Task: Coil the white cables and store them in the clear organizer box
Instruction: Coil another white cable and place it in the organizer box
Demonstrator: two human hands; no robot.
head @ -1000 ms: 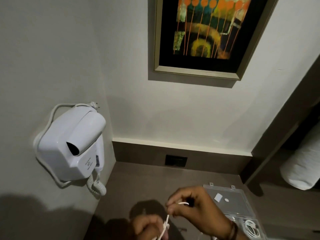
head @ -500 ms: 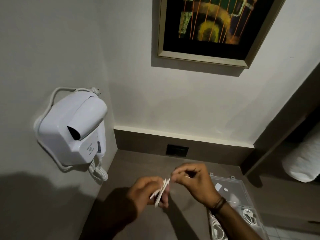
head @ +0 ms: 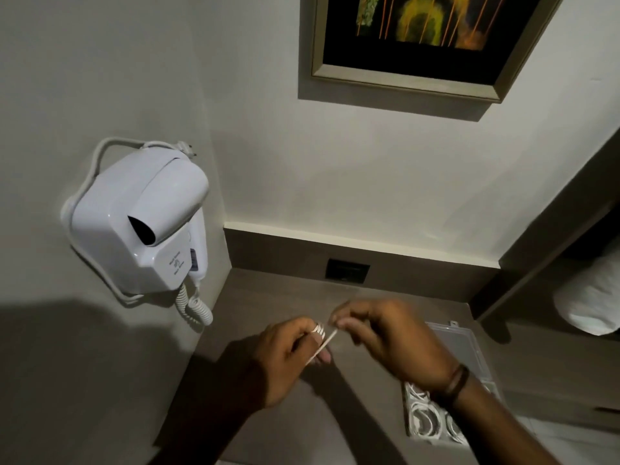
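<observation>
Two hands over the dark counter: left hand (head: 288, 357) has the white cable (head: 319, 342) looped round its fingers, right hand (head: 385, 340) pinches the free end. Clear organizer box (head: 469, 357) sits right, coiled cables inside.

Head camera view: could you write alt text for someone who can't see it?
Two bare hands wind a white cable: the left hand holds small coils, the right hand pinches the strand. A clear organizer box with coiled cables lies open on the brown counter, beside a wall-mounted hair dryer.
</observation>
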